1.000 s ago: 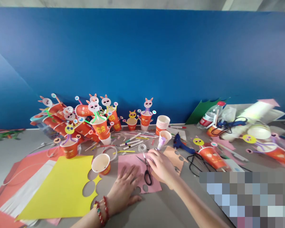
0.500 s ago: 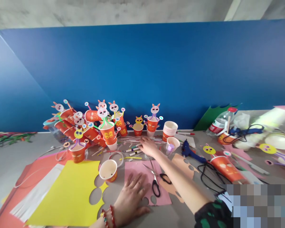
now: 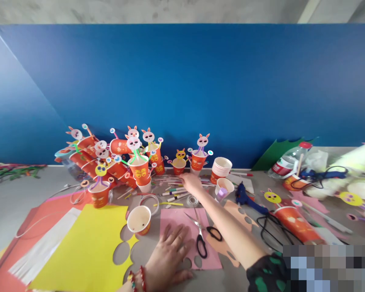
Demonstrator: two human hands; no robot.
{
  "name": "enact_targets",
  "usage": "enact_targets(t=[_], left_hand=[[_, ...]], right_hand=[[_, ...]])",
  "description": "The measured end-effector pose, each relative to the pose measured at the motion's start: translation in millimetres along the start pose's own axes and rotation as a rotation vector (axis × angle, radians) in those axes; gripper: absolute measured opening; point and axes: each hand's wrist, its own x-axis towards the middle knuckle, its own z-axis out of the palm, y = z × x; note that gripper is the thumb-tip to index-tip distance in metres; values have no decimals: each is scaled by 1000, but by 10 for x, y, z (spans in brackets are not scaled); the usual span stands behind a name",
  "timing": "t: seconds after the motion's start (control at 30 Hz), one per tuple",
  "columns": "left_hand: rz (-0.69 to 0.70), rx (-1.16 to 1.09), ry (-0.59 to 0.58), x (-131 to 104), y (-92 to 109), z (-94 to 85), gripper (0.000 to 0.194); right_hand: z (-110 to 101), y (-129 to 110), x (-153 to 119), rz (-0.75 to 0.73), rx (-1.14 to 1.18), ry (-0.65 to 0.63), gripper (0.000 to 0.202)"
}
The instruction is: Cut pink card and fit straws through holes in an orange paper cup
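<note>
My left hand (image 3: 171, 253) lies flat, fingers spread, on the lower left part of a pink sheet (image 3: 182, 217). Open black-handled scissors (image 3: 200, 237) rest on that sheet to its right. My right hand (image 3: 191, 183) reaches to the back of the table, over thin sticks (image 3: 167, 178) and just in front of the small cup with a yellow rabbit face (image 3: 179, 164). Its fingertips are bent down and blurred, and whether they hold anything is hidden. Markers (image 3: 177, 196) lie left of it, a tape roll (image 3: 192, 200) below it. An open paper cup (image 3: 139, 220) stands above my left hand.
Red cups with rabbit faces (image 3: 139, 168) crowd the back left. A yellow sheet (image 3: 85, 243) lies at left. Stacked cups (image 3: 221, 168), a blue glue gun (image 3: 246, 198) with a black cable and a bottle (image 3: 287, 160) stand right. A pixelated patch covers the lower right corner.
My right hand has moved slightly farther back, and its fingers now point down more. The tape roll has come into view below it. My left hand stays on the pink sheet.
</note>
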Motion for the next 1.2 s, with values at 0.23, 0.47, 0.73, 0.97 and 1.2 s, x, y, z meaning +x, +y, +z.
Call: enact_targets(t=[0.23, 0.47, 0.73, 0.97, 1.2], left_hand=[[47, 85, 77, -4, -61, 91, 76], [15, -9, 6, -5, -19, 1, 75], [16, 7, 18, -1, -26, 2, 74], [-12, -27, 15, 14, -3, 0, 73], [-123, -469, 293, -33, 86, -237, 41]], right_hand=[[71, -113, 205, 47, -107, -68, 31], [61, -98, 244, 11, -142, -109, 33], [-148, -55, 208, -104, -32, -94, 31], [-613, -105, -341, -91, 266, 255, 13], [-807, -147, -1094, -69, 850, 436, 16]])
